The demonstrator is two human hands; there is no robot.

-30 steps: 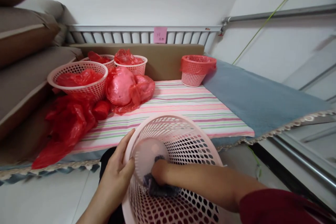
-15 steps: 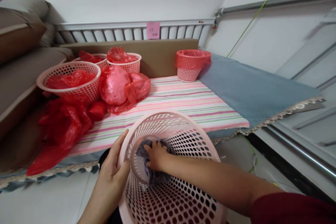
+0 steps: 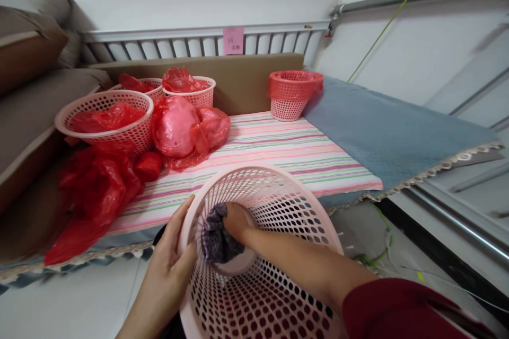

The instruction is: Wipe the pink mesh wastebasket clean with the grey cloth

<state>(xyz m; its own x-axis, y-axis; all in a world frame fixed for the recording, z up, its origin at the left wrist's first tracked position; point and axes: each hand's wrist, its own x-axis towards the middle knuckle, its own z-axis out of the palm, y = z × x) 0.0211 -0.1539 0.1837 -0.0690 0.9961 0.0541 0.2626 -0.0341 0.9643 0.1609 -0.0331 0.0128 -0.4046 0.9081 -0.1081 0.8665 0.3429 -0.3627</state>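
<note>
Striped sheet ahead; your left hand clasps side of pink basket. Gray cloth has shifted left across basket bottom, bunched under your right hand; fingertips hidden, can't tell whether pinching; bottom's right side now uncovered, cloth seemingly being worked around

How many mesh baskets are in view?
5: held basket in front; large basket at left; two baskets behind it; red-wrapped basket at right. Nested ones may be hidden.

Soft, even light fills the room around me, glinting on the red bags left of centre; shadow darkens the cushions at far left, and the edges look stretched and soft.
</note>
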